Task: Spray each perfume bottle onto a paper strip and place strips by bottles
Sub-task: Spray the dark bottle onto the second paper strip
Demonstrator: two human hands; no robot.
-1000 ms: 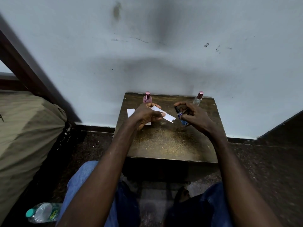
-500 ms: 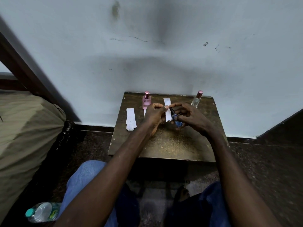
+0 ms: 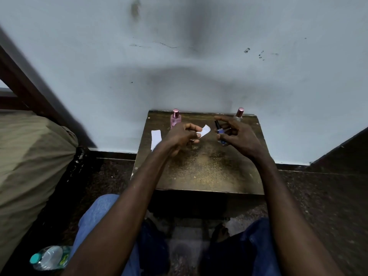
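Note:
My right hand [image 3: 237, 134] grips a small blue perfume bottle [image 3: 220, 132] with a dark cap, tilted, above the small brown table [image 3: 205, 172]. My left hand [image 3: 183, 136] pinches a white paper strip [image 3: 204, 130] whose free end points toward the blue bottle; a gap separates them. A pink perfume bottle [image 3: 175, 119] stands at the table's back left. Behind my right hand at the back right, a clear bottle with a rose cap [image 3: 239, 113] is partly hidden. A stack of white strips [image 3: 156, 137] lies at the table's left edge.
The table stands against a grey wall [image 3: 199, 66]. A tan bag or cushion [image 3: 29, 166] fills the left side, next to a dark wooden frame. A plastic water bottle [image 3: 49, 257] lies on the dark floor at bottom left. My knees in blue jeans are below the table.
My hands have drawn apart: the strip, held upright close to the blue bottle half a second ago, is now tilted and away from it. The right hand moved right with the bottle.

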